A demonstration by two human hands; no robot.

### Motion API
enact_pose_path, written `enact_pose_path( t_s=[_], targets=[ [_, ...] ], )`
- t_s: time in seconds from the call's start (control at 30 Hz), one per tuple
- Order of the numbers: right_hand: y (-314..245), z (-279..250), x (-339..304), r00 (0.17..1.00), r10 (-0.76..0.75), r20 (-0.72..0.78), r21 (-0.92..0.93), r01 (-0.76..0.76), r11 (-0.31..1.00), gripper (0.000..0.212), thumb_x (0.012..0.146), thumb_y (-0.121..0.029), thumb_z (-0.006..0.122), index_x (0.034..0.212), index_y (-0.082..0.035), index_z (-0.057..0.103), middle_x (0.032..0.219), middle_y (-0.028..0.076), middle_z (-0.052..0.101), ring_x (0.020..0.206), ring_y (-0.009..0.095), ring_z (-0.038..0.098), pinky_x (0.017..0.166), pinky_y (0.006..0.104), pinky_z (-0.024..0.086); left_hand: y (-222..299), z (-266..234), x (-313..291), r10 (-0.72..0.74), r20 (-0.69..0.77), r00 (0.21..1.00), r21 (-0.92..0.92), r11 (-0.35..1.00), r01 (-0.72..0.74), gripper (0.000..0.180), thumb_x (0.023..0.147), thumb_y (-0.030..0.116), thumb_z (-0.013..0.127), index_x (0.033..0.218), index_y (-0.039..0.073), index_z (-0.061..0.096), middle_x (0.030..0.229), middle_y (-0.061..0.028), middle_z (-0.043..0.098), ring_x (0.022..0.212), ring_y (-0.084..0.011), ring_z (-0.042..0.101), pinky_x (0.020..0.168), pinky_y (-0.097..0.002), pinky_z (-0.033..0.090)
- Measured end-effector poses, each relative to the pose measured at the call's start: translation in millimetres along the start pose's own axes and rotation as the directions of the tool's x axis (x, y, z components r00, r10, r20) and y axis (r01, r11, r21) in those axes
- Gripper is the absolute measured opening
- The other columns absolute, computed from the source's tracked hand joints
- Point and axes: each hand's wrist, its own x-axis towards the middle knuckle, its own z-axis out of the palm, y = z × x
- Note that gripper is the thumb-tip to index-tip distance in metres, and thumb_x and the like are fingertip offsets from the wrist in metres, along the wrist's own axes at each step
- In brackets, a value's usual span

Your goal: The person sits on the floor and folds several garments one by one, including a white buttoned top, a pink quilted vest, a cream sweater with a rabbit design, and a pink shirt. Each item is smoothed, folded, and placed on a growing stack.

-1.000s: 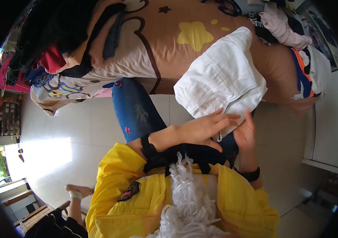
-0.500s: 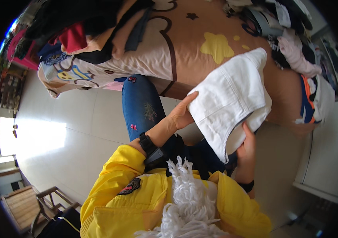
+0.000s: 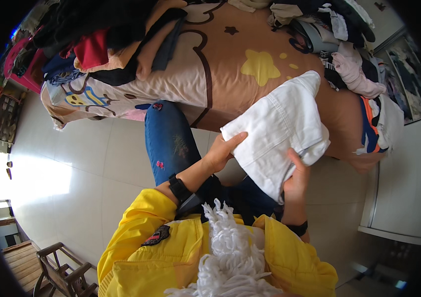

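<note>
Between my hands, in front of my knees, is a white garment (image 3: pixel 274 128) of stiff cloth with stitched seams and a dark striped edge showing at the lower right. It is folded over itself, so its exact kind does not show. My left hand (image 3: pixel 221 151) pinches its left edge, thumb on top and fingers underneath. On the near right side, my right hand (image 3: pixel 296 178) grips the cloth beside the striped edge, with its thumb over the top. The garment's far end overhangs the bed (image 3: pixel 185 91), which has a brown and pale cartoon cover.
A heap of dark, red and tan clothes (image 3: pixel 91 49) lies at the bed's far left. More clothes (image 3: pixel 356 74) are piled at its right end. A white cabinet (image 3: pixel 403 183) stands on the right. A wooden chair (image 3: pixel 67 272) is at the lower left.
The right part of the white garment has been folded over, and its opening has narrowed. My right thumb has come up over the cloth. The view has shifted slightly.
</note>
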Motion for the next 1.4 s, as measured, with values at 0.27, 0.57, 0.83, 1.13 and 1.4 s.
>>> enact_pose_path(
  t_s=[0.27,0.57,0.83,1.13,1.4],
  targets=[
    [-136.6,-16.0,-24.0,0.931,-0.355,-0.088,0.046,0.36,0.932,0.057,0.086,-0.02,0.07,0.133,0.005,0.051,0.127,0.018,0.059,0.115,0.029,0.059,0.098,0.039,0.05,-0.1,-7.5,-2.0,-0.233,0.363,0.902,0.347,0.933,0.101,0.03,0.096,0.03,0.064,0.106,0.003,0.055,0.098,-0.0161,0.071,0.09,-0.0206,0.072,0.076,-0.027,0.057],
    [-232.4,-64.2,-35.1,0.158,-0.847,-0.507,-0.03,0.979,0.201,0.05,0.086,-0.016,0.067,0.131,0.001,0.053,0.131,0.02,0.057,0.121,0.034,0.055,0.103,0.0444,0.047,-3.3,-12.5,6.0,-0.267,0.305,0.914,0.357,0.922,0.151,0.026,0.095,0.023,0.066,0.108,0.004,0.054,0.1,-0.0157,0.071,0.091,-0.02,0.071,0.077,-0.0268,0.056],
    [-216.7,-65.7,-20.6,-0.311,-0.746,-0.589,-0.303,0.94,-0.153,0.04,0.079,-0.002,0.068,0.118,-0.006,0.06,0.118,0.02,0.061,0.105,0.036,0.064,0.093,0.0434,0.054,-10.9,-16.2,8.3,-0.302,0.29,0.908,0.425,0.891,0.16,0.024,0.096,0.021,0.064,0.109,0.003,0.054,0.103,-0.0158,0.071,0.096,-0.0202,0.07,0.082,-0.0281,0.055],
    [-213.3,-91.8,-17.2,-0.018,-0.751,-0.66,-0.152,0.982,0.11,0.044,0.079,0.0,0.072,0.119,0.001,0.054,0.118,0.015,0.061,0.104,0.031,0.063,0.093,0.0413,0.054,5.4,-0.4,2.4,-0.279,0.245,0.929,0.476,0.869,0.135,0.025,0.092,0.018,0.068,0.111,0.005,0.056,0.109,-0.0096,0.069,0.106,-0.0171,0.064,0.09,-0.03,0.05],
    [-217.3,-83.7,-16.3,-0.074,-0.804,-0.591,-0.221,0.972,0.073,0.042,0.077,0.001,0.072,0.114,0.007,0.054,0.115,0.018,0.062,0.096,0.032,0.065,0.087,0.041,0.058,122.5,11.6,8.8,0.48,0.641,0.599,0.705,-0.061,-0.706,0.04,0.077,0.005,0.074,0.112,0.002,0.056,0.111,-0.0147,0.061,0.11,-0.0348,0.057,0.097,-0.0414,0.045]
  ],
)
